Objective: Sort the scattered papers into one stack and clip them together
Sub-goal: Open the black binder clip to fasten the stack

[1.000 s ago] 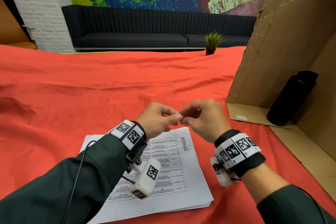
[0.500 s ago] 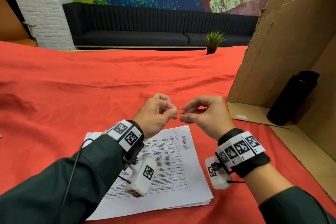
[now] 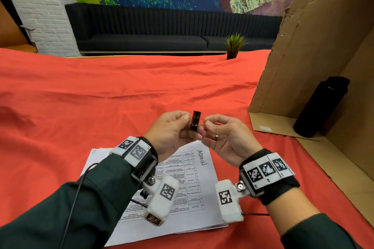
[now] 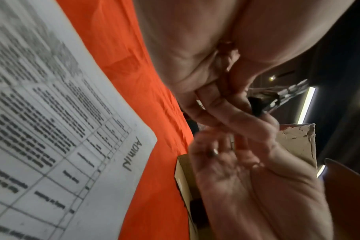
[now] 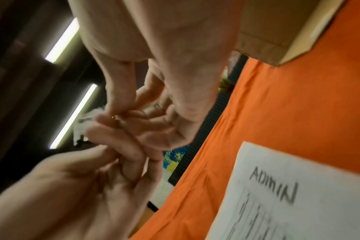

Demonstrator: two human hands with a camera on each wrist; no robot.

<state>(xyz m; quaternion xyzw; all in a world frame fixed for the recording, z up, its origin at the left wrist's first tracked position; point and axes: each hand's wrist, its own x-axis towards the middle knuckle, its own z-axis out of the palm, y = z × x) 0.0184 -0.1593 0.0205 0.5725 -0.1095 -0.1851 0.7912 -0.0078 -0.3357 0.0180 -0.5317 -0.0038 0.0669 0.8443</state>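
Note:
A black binder clip [image 3: 194, 121] hangs in the air between both hands, above the paper stack. My left hand [image 3: 174, 127] pinches one of its wire handles and my right hand [image 3: 217, 132] pinches the other. The white paper stack [image 3: 182, 184], headed "ADMIN", lies squared on the red cloth [image 3: 101, 97] under my wrists. In the left wrist view the paper stack [image 4: 51, 129] fills the left side and the clip [image 4: 263, 104] shows dark past the fingers. In the right wrist view the paper stack [image 5: 288, 194] sits at lower right; the clip is hidden by fingers.
A large open cardboard box [image 3: 323, 50] stands at the right, with a black bottle [image 3: 321, 105] inside it. A small potted plant [image 3: 234, 45] sits at the table's far edge. A dark sofa and brick pillar lie beyond.
Both hands have risen slightly and drawn apart. The black body of the clip now shows between them; earlier only a wire handle was visible at the fingertips.

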